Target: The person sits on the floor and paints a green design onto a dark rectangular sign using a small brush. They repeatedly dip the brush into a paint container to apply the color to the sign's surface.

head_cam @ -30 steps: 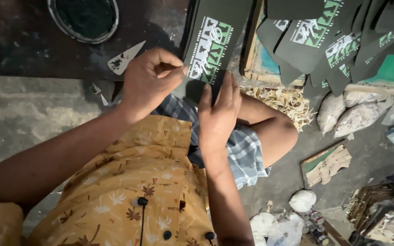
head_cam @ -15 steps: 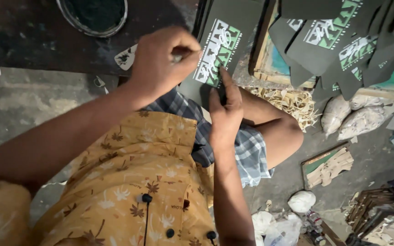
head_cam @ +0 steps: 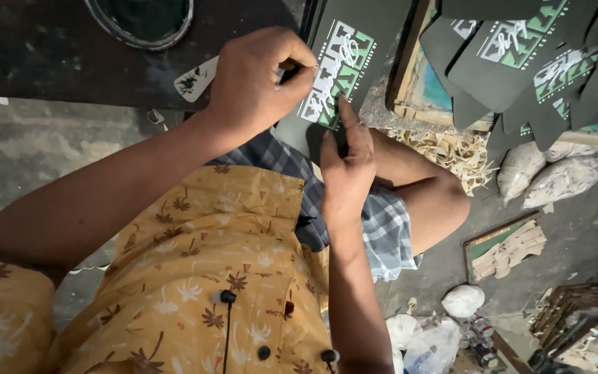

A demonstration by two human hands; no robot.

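Observation:
A dark flat piece (head_cam: 354, 41) with a white and green print lies over my knee. My left hand (head_cam: 254, 83) is curled into a fist at its left edge, thumb and fingers pinched on that edge; what sits between the fingertips is too small to tell. My right hand (head_cam: 346, 163) grips the piece's lower end, with its index finger stretched up along the print. A small white scrap (head_cam: 194, 79) with dark marks lies just left of my left hand.
A round dark bowl (head_cam: 140, 17) sits on a dark board at top left. Several more printed dark pieces (head_cam: 520, 59) are stacked at top right over a wooden frame (head_cam: 413, 104). Pale shavings (head_cam: 451, 149), white bags (head_cam: 555, 176) and a framed board (head_cam: 503, 246) lie on the floor.
My left hand has moved right along the piece's edge and closed into a tighter fist. My right hand has slid up, its index finger now on the print.

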